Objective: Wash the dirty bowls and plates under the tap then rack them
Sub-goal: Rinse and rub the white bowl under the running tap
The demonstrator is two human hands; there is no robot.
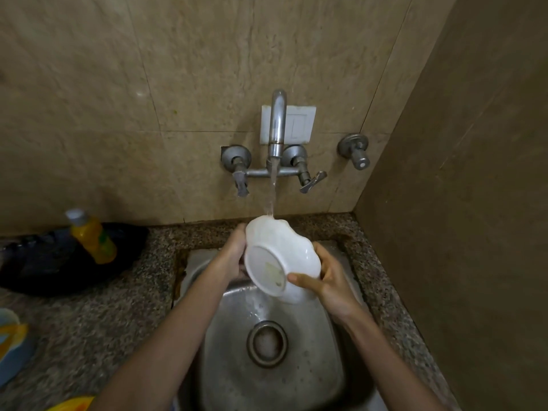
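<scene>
The white scalloped bowl (275, 256) is held tilted on edge above the steel sink (311, 375), its underside turned toward the camera. Its upper rim sits right under the water stream (272, 191) falling from the tap spout (277, 126). A yellowish smear shows on the flat base.

Both hands are clamped on the bowl. The left hand (232, 256) has its grip on the left rim with the fingers gone behind it. The right hand (326, 280) grips the lower right edge, thumb laid across the base and fingers curled behind.

This looks like the rinsing step for this one bowl, with racking not yet reached. The smear suggests the base needs a rub and a turn so the water runs over it. The wet glazed rim will likely be slippery, so one hand should keep its hold while the other works.

On the speckled tabletop (103, 321) to the left stands a yellow bottle (92, 237) against a black bag (44, 262). No rack is in view.
</scene>
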